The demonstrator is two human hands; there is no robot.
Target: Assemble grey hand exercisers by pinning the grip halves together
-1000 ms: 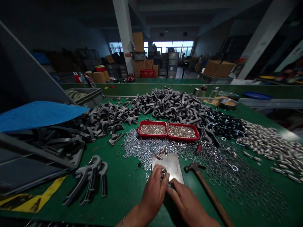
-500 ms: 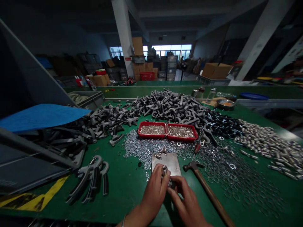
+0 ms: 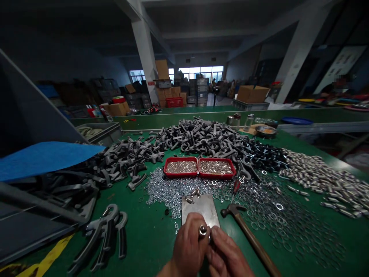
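Note:
At the bottom middle, my left hand point(image 3: 188, 246) and my right hand point(image 3: 226, 254) meet over the near end of a flat steel plate point(image 3: 198, 207). Both pinch a small shiny metal fitting point(image 3: 203, 231), which stands up between the fingertips. A few loose screws point(image 3: 192, 195) lie at the plate's far edge. A hammer point(image 3: 245, 234) with a wooden handle lies just right of my right hand. A small red-handled screwdriver point(image 3: 235, 186) rests beyond the hammer's head.
Two red trays point(image 3: 198, 167) of small metal parts sit past the plate, amid washers point(image 3: 259, 207) strewn over the green table. Grey plastic handles point(image 3: 201, 136) pile at the back and left; three point(image 3: 103, 234) lie near left. Silver parts point(image 3: 325, 177) heap right. A blue sheet point(image 3: 43, 157) tops crates left.
The view has tilted upward, so the table and my hands sit lower in the picture. My hands have drawn closer to me, still pinching the metal fitting together.

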